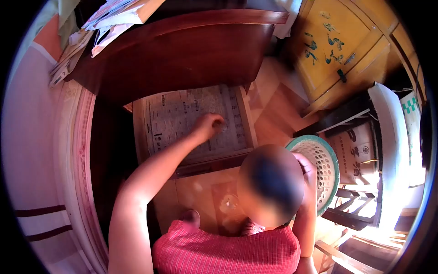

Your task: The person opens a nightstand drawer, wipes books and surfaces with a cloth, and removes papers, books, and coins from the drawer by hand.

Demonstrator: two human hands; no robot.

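My left hand point(211, 127) is over a pulled-out wooden drawer point(247, 119) lined with printed newspaper point(182, 112). Its fingers are curled together; anything they hold is too small to make out. Whether they touch the paper, I cannot tell. My right hand point(307, 168) is at the right side of a round, brownish thing point(269, 182) with a dark middle, its fingers bent against the edge. This round thing is blurred, so its kind does not show. It hangs in front of my red checked shirt point(223, 253) and hides part of the floor.
A dark red wooden panel point(182, 55) rises behind the drawer, with papers and books point(116, 23) at its top left. To the right are a green-rimmed white basket point(326, 169), a printed carton point(351, 150) and a yellow cabinet point(333, 45). Pink fabric point(45, 150) lines the left.
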